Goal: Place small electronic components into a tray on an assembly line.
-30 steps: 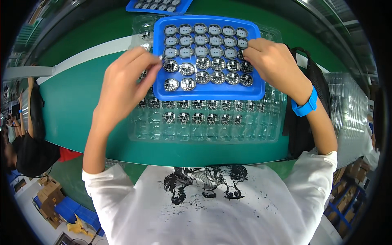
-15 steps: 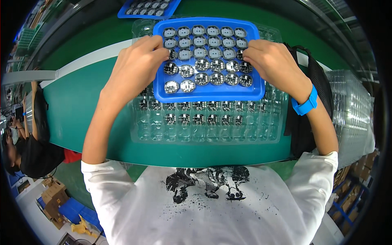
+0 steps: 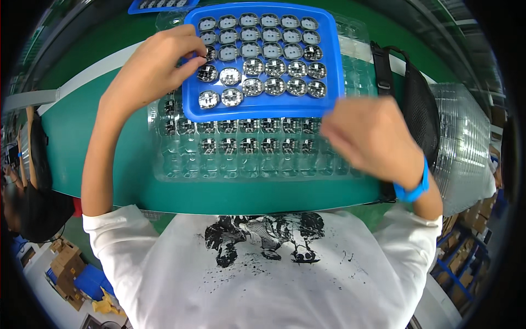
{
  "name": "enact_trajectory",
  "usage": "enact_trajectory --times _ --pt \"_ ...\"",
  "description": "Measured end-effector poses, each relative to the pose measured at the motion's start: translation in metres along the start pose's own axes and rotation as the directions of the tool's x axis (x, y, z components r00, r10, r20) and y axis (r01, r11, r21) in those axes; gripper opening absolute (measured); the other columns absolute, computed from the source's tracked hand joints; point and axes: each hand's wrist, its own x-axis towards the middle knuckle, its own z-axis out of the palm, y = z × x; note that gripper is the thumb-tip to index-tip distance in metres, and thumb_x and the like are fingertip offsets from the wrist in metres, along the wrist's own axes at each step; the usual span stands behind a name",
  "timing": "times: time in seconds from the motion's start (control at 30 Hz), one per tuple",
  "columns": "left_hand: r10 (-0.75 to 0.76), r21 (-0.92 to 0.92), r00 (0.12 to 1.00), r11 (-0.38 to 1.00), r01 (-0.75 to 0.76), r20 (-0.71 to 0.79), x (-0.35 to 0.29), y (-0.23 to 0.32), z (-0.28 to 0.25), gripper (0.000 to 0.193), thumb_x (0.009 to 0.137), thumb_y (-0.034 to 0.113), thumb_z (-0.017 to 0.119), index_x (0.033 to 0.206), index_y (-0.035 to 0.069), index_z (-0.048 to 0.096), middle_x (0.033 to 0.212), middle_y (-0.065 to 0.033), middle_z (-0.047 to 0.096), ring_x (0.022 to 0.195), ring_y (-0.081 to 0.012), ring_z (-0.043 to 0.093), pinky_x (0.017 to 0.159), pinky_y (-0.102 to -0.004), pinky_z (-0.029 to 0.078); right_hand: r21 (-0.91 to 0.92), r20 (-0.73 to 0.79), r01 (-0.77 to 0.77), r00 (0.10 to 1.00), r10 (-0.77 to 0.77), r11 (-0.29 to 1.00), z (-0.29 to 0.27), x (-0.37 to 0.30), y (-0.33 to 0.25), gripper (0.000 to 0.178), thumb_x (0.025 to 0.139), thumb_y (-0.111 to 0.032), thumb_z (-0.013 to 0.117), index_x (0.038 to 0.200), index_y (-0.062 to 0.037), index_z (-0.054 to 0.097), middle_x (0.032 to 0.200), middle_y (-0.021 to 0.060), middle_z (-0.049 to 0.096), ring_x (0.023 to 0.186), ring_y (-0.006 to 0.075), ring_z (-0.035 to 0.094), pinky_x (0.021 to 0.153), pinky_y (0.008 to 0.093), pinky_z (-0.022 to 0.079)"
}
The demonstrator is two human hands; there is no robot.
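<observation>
A blue tray [image 3: 263, 112] holds rows of small round modules: plain grey ones at the far side, others with circuit boards showing nearer me. My left hand [image 3: 156, 66] reaches over the tray's left edge. Its thumb and fingertips pinch at a round circuit module [image 3: 210, 53] in the leftmost column; they partly cover it. My right hand [image 3: 370, 134], smeared by motion, is off the tray's near right corner, over a clear plastic blister tray [image 3: 252, 170]. Whether its fingers hold anything is not visible. Rows of small circuit boards [image 3: 249, 145] sit in the blister tray's pockets, partly hidden under the blue tray.
Another blue tray [image 3: 164, 4] with modules lies at the far left. A black mesh bag [image 3: 419, 109] stands right of the work, beside stacked clear plastic trays [image 3: 460, 142]. A person in black [image 3: 41, 211] is at the far left along the green table [image 3: 82, 159].
My right hand has left the blue tray's right side and come nearer me, uncovering a circuit module there. The left hand stays at the left column. The whole view has shifted slightly.
</observation>
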Motion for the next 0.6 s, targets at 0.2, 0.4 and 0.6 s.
enact_trajectory --times 0.2,0.4,0.6 --pt "0.108 -0.057 0.994 0.992 -0.109 -0.029 -0.031 0.042 -0.018 0.015 0.072 -0.005 0.063 0.087 -0.004 0.063 0.075 -0.0106 0.055 0.067 -0.0222 0.055 0.058 -0.0316 0.044 -0.015 0.262 -0.107 0.959 0.107 0.994 0.048 -0.030 -0.028 0.017 0.073 -0.012 0.071 0.081 -0.0019 0.060 0.070 0.0078 0.053 0.060 0.0256 0.059 0.050 0.0379 0.045" --pt "0.054 0.103 0.991 0.992 -0.067 0.121 -0.079 0.092 0.024 0.023 0.068 0.004 0.073 0.088 -0.002 0.065 0.079 -0.0079 0.054 0.069 -0.0243 0.058 0.053 -0.0362 0.046 0.203 0.163 -0.060 0.986 0.027 0.977 0.003 -0.010 -0.011 0.012 0.071 -0.003 0.068 0.081 -0.0021 0.063 0.071 0.0092 0.056 0.061 0.0266 0.058 0.050 0.0369 0.046" --pt "0.068 0.168 0.996 0.983 -0.077 0.056 -0.080 0.089 0.054 0.015 0.071 0.006 0.066 0.081 -0.002 0.060 0.079 -0.0070 0.050 0.072 -0.0196 0.056 0.047 -0.0311 0.047 -0.050 -0.190 -0.075 0.980 0.064 0.996 -0.016 0.033 0.041 0.008 0.080 -0.004 0.067 0.087 -0.0005 0.065 0.078 0.0121 0.059 0.068 0.0317 0.058 0.060 0.0381 0.047"
